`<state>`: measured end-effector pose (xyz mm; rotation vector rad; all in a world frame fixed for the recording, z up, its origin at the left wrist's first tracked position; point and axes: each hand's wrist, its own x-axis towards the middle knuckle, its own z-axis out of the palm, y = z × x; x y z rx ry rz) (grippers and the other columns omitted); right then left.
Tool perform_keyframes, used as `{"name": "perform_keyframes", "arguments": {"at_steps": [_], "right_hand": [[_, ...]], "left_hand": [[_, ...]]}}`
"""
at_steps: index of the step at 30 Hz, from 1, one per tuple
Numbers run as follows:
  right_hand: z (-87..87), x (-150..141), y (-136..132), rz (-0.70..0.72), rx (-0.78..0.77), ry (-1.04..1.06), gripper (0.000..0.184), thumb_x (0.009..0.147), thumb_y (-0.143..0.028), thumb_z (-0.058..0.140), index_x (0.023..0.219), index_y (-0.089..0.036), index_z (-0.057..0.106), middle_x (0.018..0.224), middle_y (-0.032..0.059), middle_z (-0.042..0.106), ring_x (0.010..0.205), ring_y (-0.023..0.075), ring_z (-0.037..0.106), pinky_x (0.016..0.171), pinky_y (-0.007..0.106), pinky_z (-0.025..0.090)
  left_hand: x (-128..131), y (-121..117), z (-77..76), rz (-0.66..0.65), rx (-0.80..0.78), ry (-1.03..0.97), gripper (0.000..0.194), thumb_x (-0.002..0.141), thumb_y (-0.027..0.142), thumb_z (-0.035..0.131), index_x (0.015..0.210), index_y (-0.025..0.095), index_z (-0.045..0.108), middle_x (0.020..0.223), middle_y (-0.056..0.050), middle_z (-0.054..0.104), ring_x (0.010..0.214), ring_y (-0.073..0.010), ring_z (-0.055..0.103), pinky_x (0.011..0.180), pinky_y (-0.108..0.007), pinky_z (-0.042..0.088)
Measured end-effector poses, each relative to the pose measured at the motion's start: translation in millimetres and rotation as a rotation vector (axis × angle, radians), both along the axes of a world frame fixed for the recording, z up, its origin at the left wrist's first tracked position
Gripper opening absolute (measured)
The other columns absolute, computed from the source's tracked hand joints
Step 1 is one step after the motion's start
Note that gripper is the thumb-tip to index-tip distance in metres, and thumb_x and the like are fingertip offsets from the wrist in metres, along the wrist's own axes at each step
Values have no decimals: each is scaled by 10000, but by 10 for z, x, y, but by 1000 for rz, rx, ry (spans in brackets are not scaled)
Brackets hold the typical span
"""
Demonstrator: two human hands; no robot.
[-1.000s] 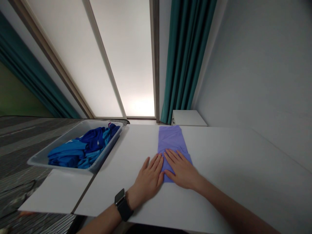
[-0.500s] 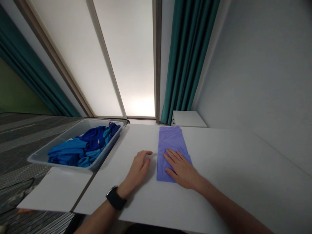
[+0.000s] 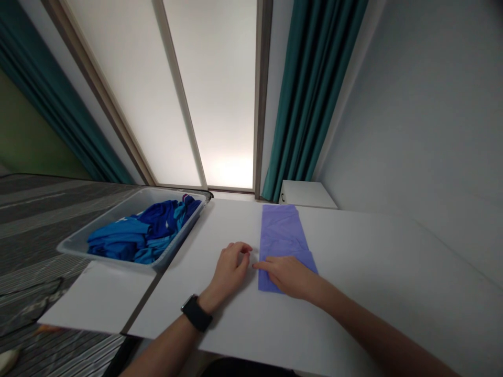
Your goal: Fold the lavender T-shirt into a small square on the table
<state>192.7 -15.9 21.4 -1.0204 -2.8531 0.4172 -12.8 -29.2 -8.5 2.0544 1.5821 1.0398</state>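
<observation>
A purple cloth [image 3: 281, 225], folded into a long flat strip, lies on the white table [image 3: 353, 314]. A fold line crosses it near the middle, and its kind is not plain. Over its nearer half is my right hand [image 3: 290, 275], the index finger stretched left past the cloth's edge and the other fingers partly curled and hidden. My left hand [image 3: 231, 267], with a black watch on the wrist, hovers just left of the cloth. Its fingers are loosely bent, with a gap between thumb and index finger and nothing seen between them.
A translucent plastic bin [image 3: 76, 243] holding crumpled blue clothes [image 3: 121, 235] stands on the left, over a seam in the tabletop. Behind the table are a small white cabinet [image 3: 308, 193] and a teal curtain [image 3: 306, 104]. A grey wall [image 3: 432, 115] rises on the right.
My right hand has gone from lying flat with spread fingers to pointing left with its index finger. The left hand's fingers have curled in slightly. The view has shifted a little.
</observation>
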Motion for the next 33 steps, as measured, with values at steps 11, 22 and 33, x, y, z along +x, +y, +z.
{"name": "perform_keyframes", "arguments": {"at_steps": [11,22,33], "right_hand": [[-20,50,57,-62,-202,259,236,848,-58,430,952,-208,580,847,6,644,767,156,590,719,256,417],[-83,192,2,-147,-454,486,164,787,-82,469,844,-231,431,624,-91,376,546,105,368,537,222,296],[-155,233,-31,-177,-465,520,165,783,-92,486,836,-233,420,636,-88,367,554,99,366,538,221,293]], "left_hand": [[47,-45,40,-52,-64,9,181,903,215,453,940,202,630,942,-45,704,921,-221,613,851,-389,423],[98,-153,128,-331,-47,254,266,909,149,447,1012,229,679,895,-41,666,892,-206,569,812,-358,377],[145,-153,123,-247,-135,82,230,925,175,424,968,214,647,918,-30,678,900,-197,583,838,-359,392]]}}
